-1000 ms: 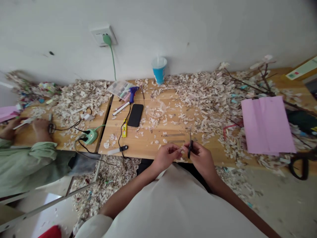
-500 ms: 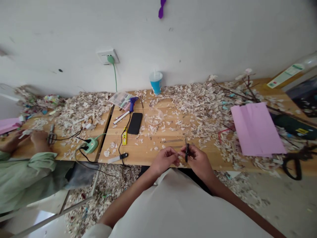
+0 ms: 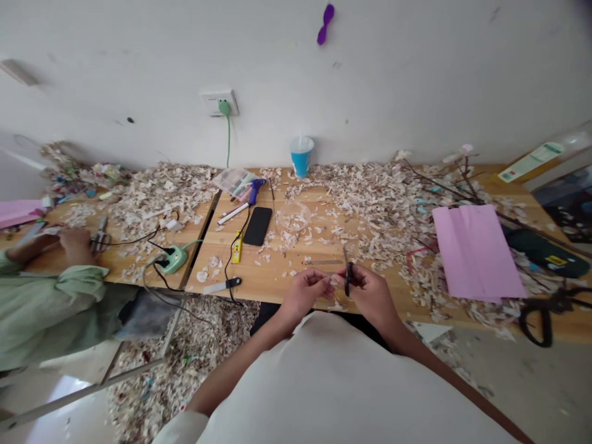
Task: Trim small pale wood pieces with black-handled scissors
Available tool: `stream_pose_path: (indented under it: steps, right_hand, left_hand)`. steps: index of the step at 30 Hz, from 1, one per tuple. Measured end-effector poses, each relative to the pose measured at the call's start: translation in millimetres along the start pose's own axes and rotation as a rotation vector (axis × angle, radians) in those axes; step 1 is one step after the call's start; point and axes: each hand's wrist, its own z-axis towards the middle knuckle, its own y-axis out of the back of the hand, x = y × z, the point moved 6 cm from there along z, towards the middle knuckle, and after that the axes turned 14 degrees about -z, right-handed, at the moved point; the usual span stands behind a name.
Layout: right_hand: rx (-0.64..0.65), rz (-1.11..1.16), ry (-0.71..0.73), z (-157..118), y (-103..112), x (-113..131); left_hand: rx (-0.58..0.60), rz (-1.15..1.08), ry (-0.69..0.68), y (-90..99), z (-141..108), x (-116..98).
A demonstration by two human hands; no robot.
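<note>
Near the table's front edge, my right hand (image 3: 370, 291) is closed on a small pair of black-handled scissors (image 3: 348, 279), their blades pointing away from me. Just to its left, my left hand (image 3: 309, 292) is closed in a pinch, its fingertips almost touching the right hand's. Between the fingertips sits a small pale scrap (image 3: 333, 281), too small to make out fully. Beyond the hands lie thin flat strips (image 3: 324, 262) and scattered pale shavings (image 3: 319, 231).
Pink sheets (image 3: 478, 253) and large black scissors (image 3: 541, 314) lie right. A phone (image 3: 258, 226), glue gun (image 3: 254, 190), yellow box (image 3: 237, 248), knife (image 3: 222, 285) and blue cup (image 3: 301, 157) stand left and back. A co-worker's hands (image 3: 74, 243) work far left, near a green power socket (image 3: 173, 259).
The view has shifted slightly, so the table and wall items appear moved. My hands stay together, and the pale scrap at the fingertips shows more clearly now.
</note>
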Motion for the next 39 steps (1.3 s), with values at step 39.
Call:
stream_pose_path:
  steps: [39]
  right_hand:
    - [-0.111, 0.083, -0.102, -6, 13, -11]
  left_hand:
    - [-0.318, 0.552, -0.318, 90.5, 135, -121]
